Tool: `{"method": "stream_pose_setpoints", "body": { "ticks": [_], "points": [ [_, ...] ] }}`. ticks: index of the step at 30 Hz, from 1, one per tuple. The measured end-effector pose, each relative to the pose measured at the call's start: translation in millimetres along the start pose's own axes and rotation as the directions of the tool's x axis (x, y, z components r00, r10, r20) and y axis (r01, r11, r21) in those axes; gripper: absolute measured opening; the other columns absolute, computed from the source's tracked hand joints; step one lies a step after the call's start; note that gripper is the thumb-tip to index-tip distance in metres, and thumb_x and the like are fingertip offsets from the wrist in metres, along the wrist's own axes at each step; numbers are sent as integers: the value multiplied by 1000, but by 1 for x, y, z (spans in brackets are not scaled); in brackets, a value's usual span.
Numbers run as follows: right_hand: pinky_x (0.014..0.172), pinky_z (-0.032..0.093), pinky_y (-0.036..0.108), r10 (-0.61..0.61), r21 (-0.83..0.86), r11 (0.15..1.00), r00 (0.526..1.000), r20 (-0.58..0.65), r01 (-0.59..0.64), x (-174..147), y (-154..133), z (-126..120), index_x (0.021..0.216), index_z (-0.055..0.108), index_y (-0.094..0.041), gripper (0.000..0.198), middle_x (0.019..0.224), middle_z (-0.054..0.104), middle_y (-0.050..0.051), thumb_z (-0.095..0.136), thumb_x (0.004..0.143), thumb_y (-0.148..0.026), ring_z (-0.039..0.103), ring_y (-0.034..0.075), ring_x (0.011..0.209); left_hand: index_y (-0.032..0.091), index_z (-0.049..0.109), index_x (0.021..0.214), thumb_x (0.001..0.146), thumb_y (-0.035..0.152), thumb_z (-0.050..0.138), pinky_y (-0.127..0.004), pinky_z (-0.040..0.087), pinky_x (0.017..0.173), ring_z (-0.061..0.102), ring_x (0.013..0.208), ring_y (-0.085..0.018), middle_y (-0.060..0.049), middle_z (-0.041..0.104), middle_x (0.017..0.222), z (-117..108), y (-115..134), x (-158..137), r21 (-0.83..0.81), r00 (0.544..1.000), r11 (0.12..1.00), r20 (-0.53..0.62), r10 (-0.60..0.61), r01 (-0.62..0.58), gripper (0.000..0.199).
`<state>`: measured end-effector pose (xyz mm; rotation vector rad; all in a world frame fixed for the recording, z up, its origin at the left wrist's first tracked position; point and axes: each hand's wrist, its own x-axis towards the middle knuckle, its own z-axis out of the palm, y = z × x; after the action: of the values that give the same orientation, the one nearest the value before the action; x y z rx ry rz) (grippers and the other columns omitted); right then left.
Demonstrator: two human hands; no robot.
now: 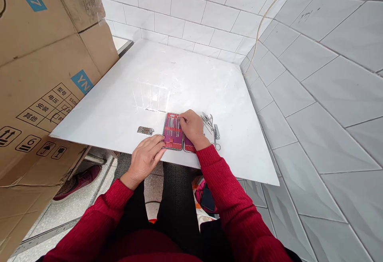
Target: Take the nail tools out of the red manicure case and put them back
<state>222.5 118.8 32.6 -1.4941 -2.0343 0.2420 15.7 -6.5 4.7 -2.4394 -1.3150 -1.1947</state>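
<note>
An unfolded manicure case (173,142) with a red and purple lining lies near the table's front edge. Slim metal manicure tools stand side by side in its left half. My left hand (146,156) steadies this half, its fingers holding the lower left edge. Over the upper right part of the same half, my right hand (193,126) pinches a slim manicure tool at its top end; the fingers partly hide it. My right hand and wrist cover much of the case's right half (189,145). A nail clipper (145,130) rests left of the case.
Right of the case lie several metal tools, among them nipper-like pliers (208,121), a nail clipper (216,131) and small scissors (217,145). A large cardboard box (56,66) borders the white table (203,78) on the left. Tiled walls (326,94) stand behind and to the right.
</note>
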Motion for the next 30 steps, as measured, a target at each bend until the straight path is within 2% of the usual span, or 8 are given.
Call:
{"method": "stream_pose_setpoints", "body": {
  "ticks": [11, 17, 22, 30],
  "points": [
    [77, 44, 32, 22, -9, 1000, 1000, 3, -22, 0, -3, -3, 96, 79, -22, 28, 100, 74, 5, 51, 97, -17, 65, 21, 95, 22, 73, 117, 106, 27, 59, -46, 57, 110, 71, 126, -26, -8, 76, 131, 0, -1, -2, -24, 996, 998, 71, -53, 55, 19],
    [77, 45, 32, 72, 34, 997, 997, 42, -74, 1, -4, -6, 92, 78, -24, 21, 98, 75, 2, 57, 96, -25, 65, 20, 90, 22, 73, 115, 106, 27, 59, -45, 57, 108, 71, 124, -26, -8, 76, 129, 0, -1, -2, -15, 998, 999, 52, -39, 40, 17],
    [79, 46, 33, 106, 65, 992, 992, 63, -110, 2, -4, -6, 94, 78, -24, 18, 98, 74, 2, 61, 94, -25, 65, 20, 87, 23, 73, 115, 106, 27, 58, -46, 57, 109, 71, 125, -26, -8, 76, 129, 1, -2, -2, -39, 997, 998, 57, -48, 50, 18],
    [78, 44, 32, 23, 4, 1000, 1000, 8, -23, -3, -6, -4, 87, 74, -22, 18, 98, 72, 5, 58, 95, -22, 64, 22, 94, 21, 72, 114, 106, 26, 59, -43, 57, 107, 71, 123, -24, -8, 76, 128, -1, 1, -2, -29, 999, 999, 37, -36, 37, 16]
  ]
}}
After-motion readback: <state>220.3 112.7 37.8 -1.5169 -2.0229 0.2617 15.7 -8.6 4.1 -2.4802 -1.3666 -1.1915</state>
